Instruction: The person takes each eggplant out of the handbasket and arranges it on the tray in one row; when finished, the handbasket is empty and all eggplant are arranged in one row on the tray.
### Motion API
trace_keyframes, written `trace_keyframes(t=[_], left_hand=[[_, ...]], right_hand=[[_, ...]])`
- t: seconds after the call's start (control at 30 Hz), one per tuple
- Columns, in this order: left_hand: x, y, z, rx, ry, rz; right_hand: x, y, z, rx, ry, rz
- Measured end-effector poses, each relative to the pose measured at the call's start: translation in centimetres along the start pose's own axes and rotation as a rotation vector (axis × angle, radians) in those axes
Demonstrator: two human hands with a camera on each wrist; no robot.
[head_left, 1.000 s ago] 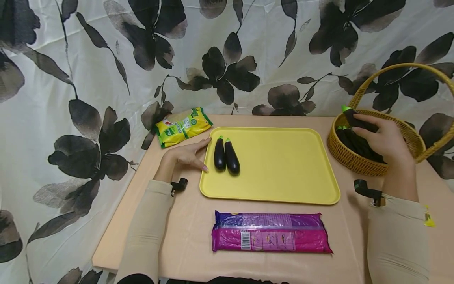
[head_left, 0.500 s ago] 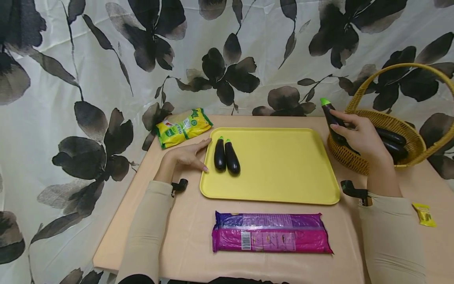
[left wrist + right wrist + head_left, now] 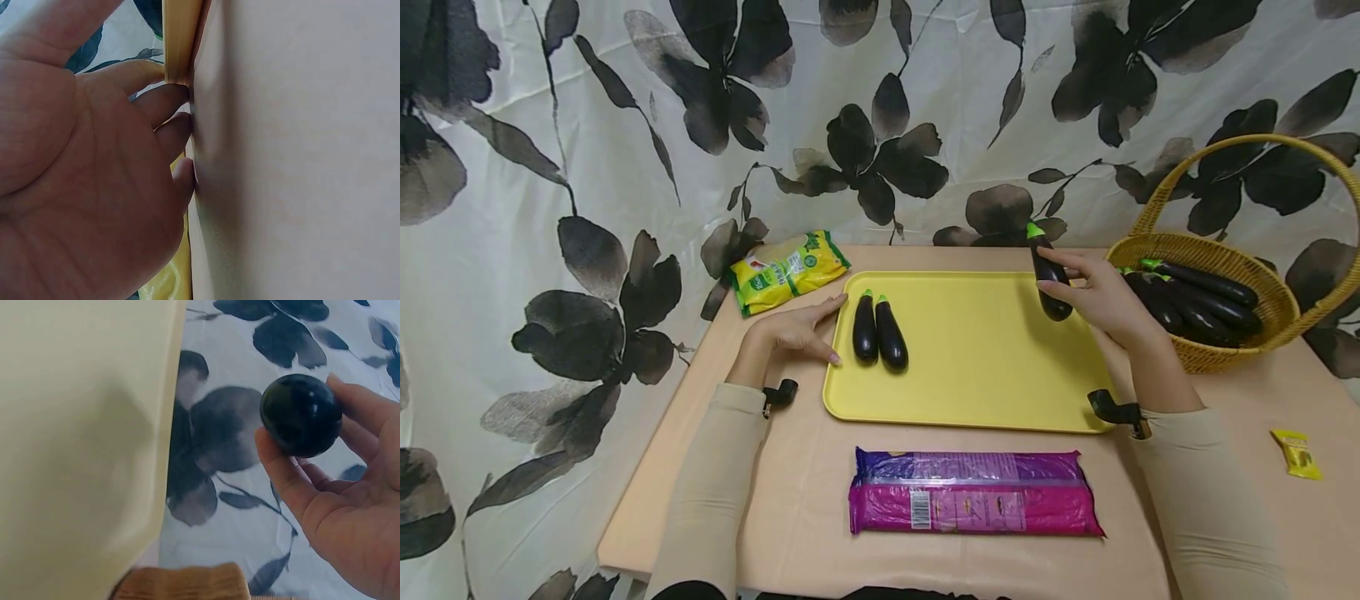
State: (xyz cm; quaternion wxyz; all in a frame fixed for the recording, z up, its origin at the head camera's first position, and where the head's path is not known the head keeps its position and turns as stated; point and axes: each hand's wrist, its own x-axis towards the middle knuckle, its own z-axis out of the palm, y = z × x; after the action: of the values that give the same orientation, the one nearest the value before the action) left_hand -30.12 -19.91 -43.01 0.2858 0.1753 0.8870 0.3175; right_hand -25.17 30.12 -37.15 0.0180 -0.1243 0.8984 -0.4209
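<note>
A floral cloth (image 3: 970,50) is seen behind a pale table (image 3: 805,500). On the table is placed a yellow tray (image 3: 985,375); to its right stands a wicker basket (image 3: 1206,360), in which several eggplants (image 3: 1206,308) are piled. A purple-and-pink package (image 3: 973,492) is laid lengthwise at the tray's near side. A yellow-green bag (image 3: 788,271) is found just beyond the tray's far left corner.

The left hand (image 3: 793,329) is rested against the tray's left edge, fingers extended, nothing grasped. By the right hand (image 3: 1097,292), a green-tipped eggplant (image 3: 1047,271) is pinched between thumb and fingers, tilted, green end uppermost, and held raised at the tray's far right corner. Two eggplants (image 3: 892,337) are laid side by side, nearly parallel, near the tray's left edge. A small yellow sachet (image 3: 1296,454) is noted on the table at right.
</note>
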Motion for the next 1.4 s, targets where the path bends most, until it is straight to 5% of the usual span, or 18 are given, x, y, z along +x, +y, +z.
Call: trace_keyframes(t=[0.37,1.0,1.4], left_hand=[[0.0,-0.1,0.0,0.001,0.0,0.002],[0.2,-0.2,0.0,0.004,0.004,-0.001],[0.0,-0.2,0.0,0.018,0.009,0.008]], right_hand=[[1.0,-0.9,2.7,0.041,-0.13,-0.025],[2.0,-2.1,6.1,0.055,-0.24,-0.096],[3.2,-3.5,8.2,-0.037,-0.373,-0.127]])
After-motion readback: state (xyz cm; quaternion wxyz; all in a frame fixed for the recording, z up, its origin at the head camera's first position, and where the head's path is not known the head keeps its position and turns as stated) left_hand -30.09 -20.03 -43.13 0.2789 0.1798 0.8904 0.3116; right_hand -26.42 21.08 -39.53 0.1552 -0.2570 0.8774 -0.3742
